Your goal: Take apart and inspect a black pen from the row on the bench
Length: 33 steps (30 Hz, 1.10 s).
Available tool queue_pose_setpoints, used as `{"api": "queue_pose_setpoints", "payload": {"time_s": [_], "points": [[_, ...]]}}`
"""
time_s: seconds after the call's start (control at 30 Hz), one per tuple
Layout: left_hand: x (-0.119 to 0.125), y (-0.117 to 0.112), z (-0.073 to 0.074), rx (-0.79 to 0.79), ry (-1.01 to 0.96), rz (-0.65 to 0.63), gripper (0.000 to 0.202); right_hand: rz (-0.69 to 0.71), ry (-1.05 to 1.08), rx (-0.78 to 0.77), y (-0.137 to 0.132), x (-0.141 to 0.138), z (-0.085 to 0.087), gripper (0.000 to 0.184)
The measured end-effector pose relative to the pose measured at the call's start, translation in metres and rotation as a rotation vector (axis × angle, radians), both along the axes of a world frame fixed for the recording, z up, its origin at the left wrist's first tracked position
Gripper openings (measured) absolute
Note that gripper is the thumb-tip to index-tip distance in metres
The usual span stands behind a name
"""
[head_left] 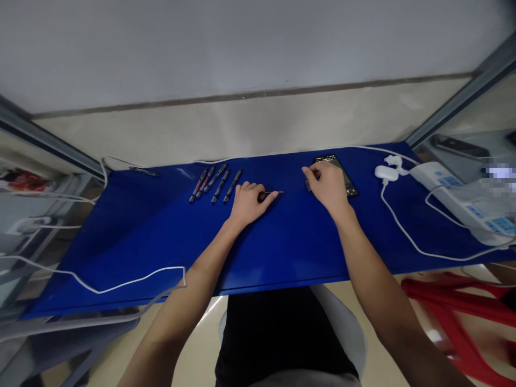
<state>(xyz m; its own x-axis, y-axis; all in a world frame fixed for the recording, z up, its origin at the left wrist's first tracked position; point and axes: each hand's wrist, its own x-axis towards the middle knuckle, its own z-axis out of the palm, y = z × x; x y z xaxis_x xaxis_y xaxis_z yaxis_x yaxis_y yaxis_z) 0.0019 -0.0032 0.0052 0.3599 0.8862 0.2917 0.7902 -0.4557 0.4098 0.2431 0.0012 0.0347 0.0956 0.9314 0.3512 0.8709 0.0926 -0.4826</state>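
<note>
My left hand (250, 201) rests on the blue table (161, 236) with its fingers curled round a thin dark pen-like tool (274, 192), whose tip points right. My right hand (326, 185) lies further right, fingers bent, pressing on the left edge of a black smartphone (342, 173) that lies flat with its screen lit. A small dark piece (308, 185) shows under the right hand's fingers. Several dark pens (215, 184) lie in a row just left of my left hand.
A white charger and cable (389, 173) run across the table's right side towards a white power strip (455, 196). Another white cable (121, 282) loops over the near left corner. A single pen (144, 171) lies far left. A red plastic stool (463, 306) stands at lower right.
</note>
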Motion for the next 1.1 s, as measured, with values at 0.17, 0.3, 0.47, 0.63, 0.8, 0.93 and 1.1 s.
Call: {"api": "queue_pose_setpoints", "payload": {"time_s": [0.17, 0.3, 0.47, 0.63, 0.8, 0.93, 1.1], "points": [[0.0, 0.001, -0.002, 0.017, 0.017, -0.001, 0.053, -0.015, -0.011, -0.291, -0.001, 0.0, -0.008, 0.03], [0.0, 0.001, -0.003, 0.018, 0.029, 0.004, 0.053, 0.145, -0.036, -0.336, -0.001, -0.006, -0.015, 0.019], [-0.001, 0.001, -0.004, 0.033, 0.022, 0.012, 0.053, 0.315, 0.066, -0.289, -0.003, -0.012, -0.012, 0.011], [-0.001, 0.003, -0.006, 0.043, 0.018, 0.063, 0.052, 0.31, 0.332, -0.242, -0.004, -0.008, -0.004, 0.007], [-0.001, 0.003, -0.005, 0.062, -0.016, 0.125, 0.05, 0.291, 0.683, -0.228, -0.001, -0.008, 0.001, 0.008], [-0.001, 0.003, -0.005, 0.06, -0.03, 0.142, 0.05, 0.326, 0.754, -0.219, -0.001, -0.012, -0.001, 0.007], [-0.001, 0.003, -0.005, 0.062, -0.031, 0.14, 0.05, 0.359, 0.746, -0.224, 0.001, -0.013, -0.007, 0.007]]}}
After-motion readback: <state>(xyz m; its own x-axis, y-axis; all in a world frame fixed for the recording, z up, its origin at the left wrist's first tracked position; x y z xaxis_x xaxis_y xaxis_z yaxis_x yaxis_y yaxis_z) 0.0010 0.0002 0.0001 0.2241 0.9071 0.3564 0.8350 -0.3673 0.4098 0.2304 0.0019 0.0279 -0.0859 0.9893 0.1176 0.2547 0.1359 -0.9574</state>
